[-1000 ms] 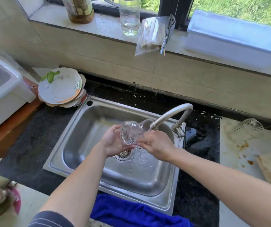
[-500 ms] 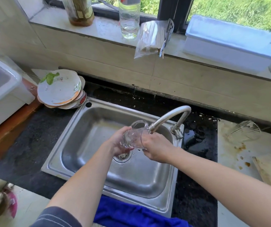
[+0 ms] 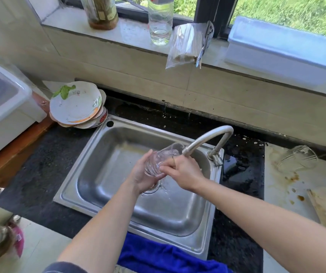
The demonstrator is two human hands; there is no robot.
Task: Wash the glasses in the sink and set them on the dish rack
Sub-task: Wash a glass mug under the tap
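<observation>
The clear ribbed drinking glass [image 3: 163, 159] is held above the stainless steel sink [image 3: 103, 146], over the drain and just under the spout of the curved metal tap [image 3: 207, 135]. Its lower body and base are gripped by the left hand [image 3: 143, 179], whose fingers are curled round it. The near wall is taken between the thumb and fingers of the right hand [image 3: 184, 174], which are closed on it. Neither hand is relaxed or empty.

The task is judged to be in its washing stage. The glass is being rubbed or rinsed at the tap, and nothing has been set down to drain. A running stream cannot be made out, though droplets are seen on the sink floor. No dish rack is in view, so the placing step is left to do. A second clear glass [image 3: 296, 159] lies on its side on the stained white counter [image 3: 316, 194], well apart to the right. Whether it has been washed cannot be told.

The held glass is tilted, neither upright nor flat. Its long axis runs from the left palm up and away toward the spout. The mouth is pointed at the tap end, and the base is turned toward the person's left.
</observation>
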